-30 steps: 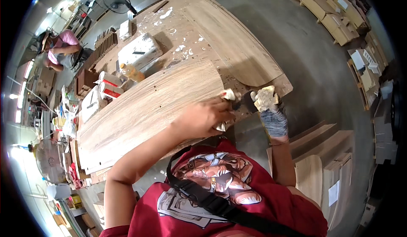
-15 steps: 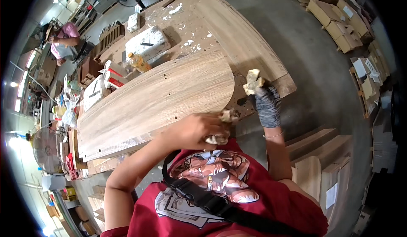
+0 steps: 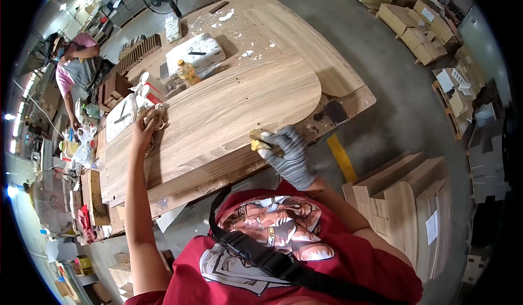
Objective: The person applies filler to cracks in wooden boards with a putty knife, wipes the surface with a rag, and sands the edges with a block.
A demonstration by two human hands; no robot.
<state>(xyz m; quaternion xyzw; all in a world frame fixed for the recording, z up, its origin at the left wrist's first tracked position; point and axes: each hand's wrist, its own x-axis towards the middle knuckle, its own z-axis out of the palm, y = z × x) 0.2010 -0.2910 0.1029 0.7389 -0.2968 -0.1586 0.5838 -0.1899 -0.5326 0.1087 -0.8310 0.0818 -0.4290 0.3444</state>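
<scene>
A long wood-grain board (image 3: pixel 234 103) with a rounded right end lies on the workbench in front of me. My bare left hand (image 3: pixel 145 128) is stretched out to the board's left part and closed on a crumpled off-white rag (image 3: pixel 159 110), pressed on or just over the surface. My right hand (image 3: pixel 287 153), in a grey striped knit glove, pinches a crumpled yellowish cloth (image 3: pixel 257 140) at the board's near edge. Small dark holes dot the board's face.
Beyond the board stand a yellow bottle (image 3: pixel 188 73), a white-smeared block (image 3: pixel 197 54) and white-and-red containers (image 3: pixel 148 93). Another board (image 3: pixel 310 43) lies at the far right. Stacked panels (image 3: pixel 400 207) stand at lower right. A co-worker (image 3: pixel 81 59) is at far left.
My left hand has swept from near my chest to the board's left part with its rag. The right hand has come left and nearer, over the board's near edge.
</scene>
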